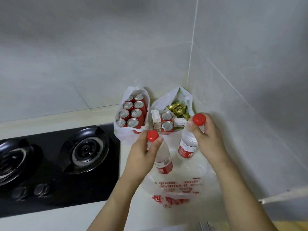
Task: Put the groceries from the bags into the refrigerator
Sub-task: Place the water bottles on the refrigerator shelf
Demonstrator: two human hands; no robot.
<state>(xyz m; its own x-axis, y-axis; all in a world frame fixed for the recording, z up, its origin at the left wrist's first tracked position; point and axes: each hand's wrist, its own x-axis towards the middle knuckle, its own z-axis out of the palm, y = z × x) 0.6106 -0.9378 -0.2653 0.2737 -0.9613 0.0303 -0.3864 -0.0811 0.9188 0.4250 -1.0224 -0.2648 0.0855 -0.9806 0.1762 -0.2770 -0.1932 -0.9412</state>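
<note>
Hands are each gripping a clear plastic water bottle with a red cap by the neck, left hand (pixel 145 150) and right hand (pixel 205 130) lifting left bottle (pixel 162 161) and right bottle (pixel 186 145) upright from the red-printed white plastic bag (pixel 176 190) on the pale bench (pixel 66 220), probably because necks give a firm one-handed carry to the refrigerator, which is not in view.
</note>
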